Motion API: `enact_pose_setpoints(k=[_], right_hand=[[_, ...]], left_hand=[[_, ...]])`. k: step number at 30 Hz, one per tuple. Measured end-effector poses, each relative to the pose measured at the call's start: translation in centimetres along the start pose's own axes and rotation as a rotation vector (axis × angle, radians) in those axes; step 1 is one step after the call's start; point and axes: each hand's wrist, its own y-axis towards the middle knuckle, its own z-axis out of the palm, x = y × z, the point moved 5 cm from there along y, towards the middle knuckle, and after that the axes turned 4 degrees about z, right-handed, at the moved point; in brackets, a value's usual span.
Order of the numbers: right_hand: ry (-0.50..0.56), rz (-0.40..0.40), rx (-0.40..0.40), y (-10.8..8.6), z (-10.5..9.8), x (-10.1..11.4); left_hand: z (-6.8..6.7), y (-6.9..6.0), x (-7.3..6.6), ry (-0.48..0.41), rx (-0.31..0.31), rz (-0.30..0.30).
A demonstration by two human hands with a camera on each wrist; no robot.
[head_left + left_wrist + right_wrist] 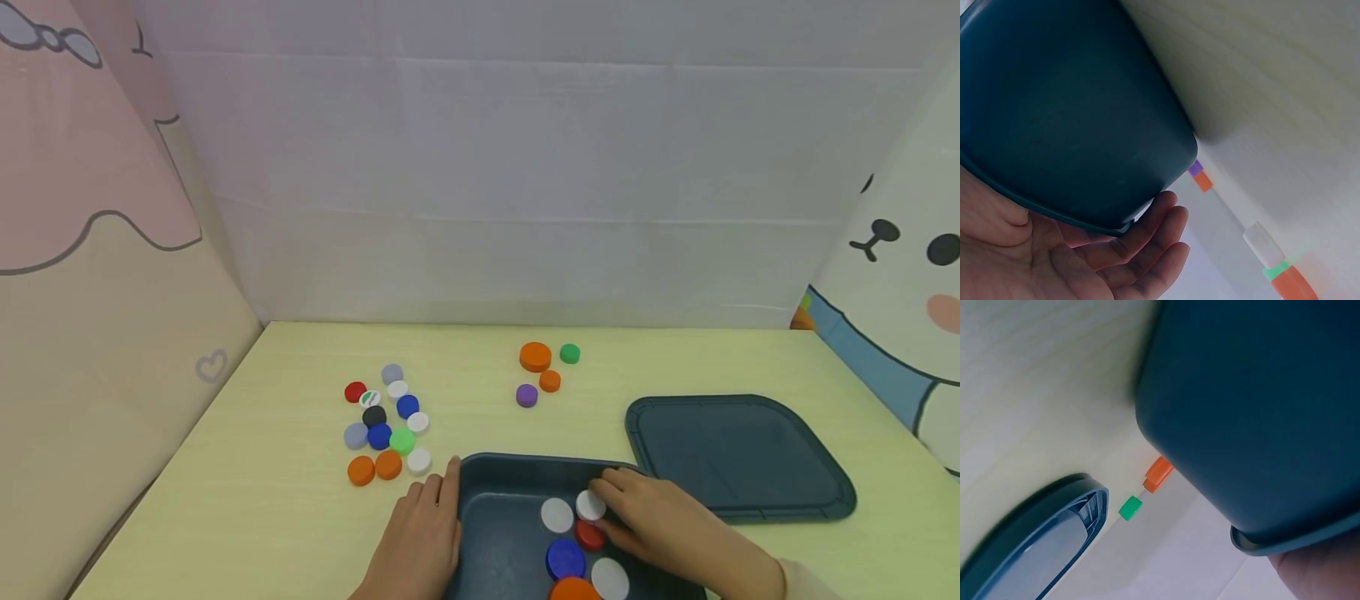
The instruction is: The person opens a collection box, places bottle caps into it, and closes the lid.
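Observation:
A deep dark blue-grey tray (pixel 547 457) sits at the front of the table with several round plastic bottle caps inside. My right hand (pixel 652 517) reaches over its right wall and pinches a white cap (pixel 591 505) between fingers and thumb. Just below that cap lies a red cap (pixel 589 536); another white cap (pixel 557 515), a blue cap (pixel 566 558) and an orange cap (pixel 573 590) are nearby. Along the tray's left edge rests my left hand (pixel 420 529), fingers loosely extended. The left wrist view shows its fingers (pixel 1147 244) beside the tray's outer corner.
A dark lid (pixel 742 458) lies right of the tray, close to its far corner. Left of the tray, several mixed-colour caps form a cluster, including a light green cap (pixel 402 441). Farther back are a purple cap (pixel 527 396), a green cap (pixel 570 354) and orange caps (pixel 536 357).

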Motion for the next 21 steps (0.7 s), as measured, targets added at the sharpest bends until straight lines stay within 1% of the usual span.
enact_pose_setpoints(k=[7,10,15,19,21], right_hand=[[0.005,0.004,0.019,0.0,0.0,0.0],[-0.011,0.011,0.026,0.0,-0.2,0.1],[-0.09,-0.024,-0.019,0.1,-0.9,0.5],[-0.145,-0.051,-0.075,0.1,-1.9,0.8],[-0.169,-0.074,-0.115,0.1,-2.4,1.0]], left_hand=[[0.0,0.0,0.0,0.002,-0.002,0.003],[0.1,0.0,0.0,-0.001,0.012,-0.001],[0.1,0.0,0.0,-0.005,0.032,-0.01],[0.1,0.0,0.0,-0.002,0.03,-0.012],[0.1,0.0,0.0,-0.002,0.031,-0.013]])
